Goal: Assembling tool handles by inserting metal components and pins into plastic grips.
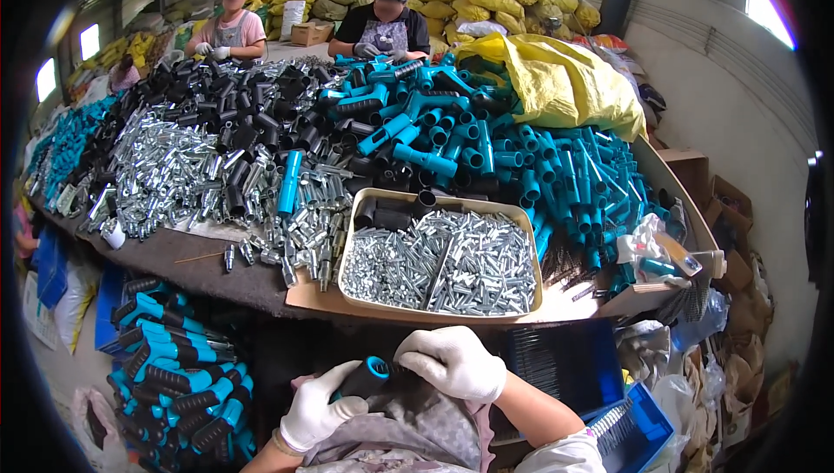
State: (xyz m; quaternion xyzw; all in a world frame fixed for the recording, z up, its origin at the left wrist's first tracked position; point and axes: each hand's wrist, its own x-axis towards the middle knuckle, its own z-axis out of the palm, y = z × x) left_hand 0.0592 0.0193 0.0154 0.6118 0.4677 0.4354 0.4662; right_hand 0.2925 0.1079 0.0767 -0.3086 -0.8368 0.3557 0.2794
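My left hand [320, 410], in a white glove, is wrapped round a black and teal tool handle [362, 379] above my lap. The handle's open teal end faces up and to the right. Just right of it, my right hand [453, 363], also gloved, has its fingers bent and pressed together; whatever they hold is hidden. Beyond both hands, at the bench's front edge, stands a cream tray [347, 289] of small metal pins and fittings, split by a divider, with several black sleeves at its back left corner.
Teal tubes [565, 178], black sleeves [252, 108] and metal fittings [165, 169] are heaped on the bench. Assembled handles [187, 377] lie piled at lower left. Blue bins [638, 430] of thin metal rods stand at right. Two people work across the bench, near a yellow sack [573, 82].
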